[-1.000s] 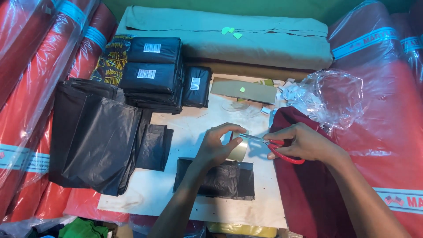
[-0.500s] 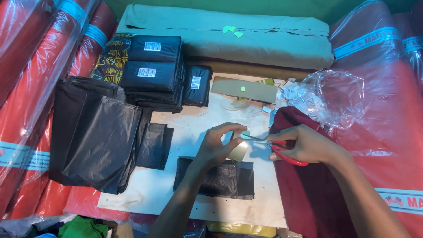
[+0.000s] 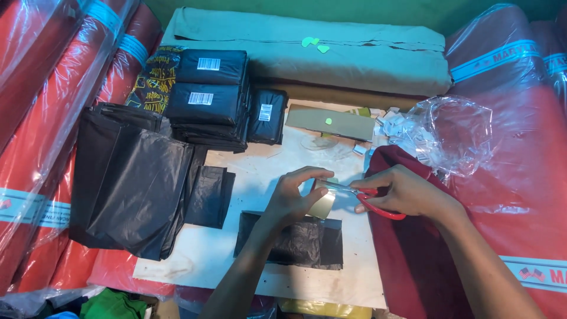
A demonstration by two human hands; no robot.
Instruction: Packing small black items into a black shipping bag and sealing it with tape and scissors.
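Cutting is the step in hand, as I judge it: the right hand [image 3: 407,192] is closing its fingers through the red-handled scissors [image 3: 369,201], blades meeting the small shiny tape piece [image 3: 323,204] that the left hand [image 3: 295,198] is pinching tightly between thumb and fingertips, just above the flat black plastic packet [image 3: 292,241] lying on the pale board [image 3: 260,171]; the next move is probably calling for a steady hold while the blades close; the crumpled clear plastic bag [image 3: 455,133] to the right is holding small white slips; beyond, sealed black parcels [image 3: 207,94] are sitting stacked
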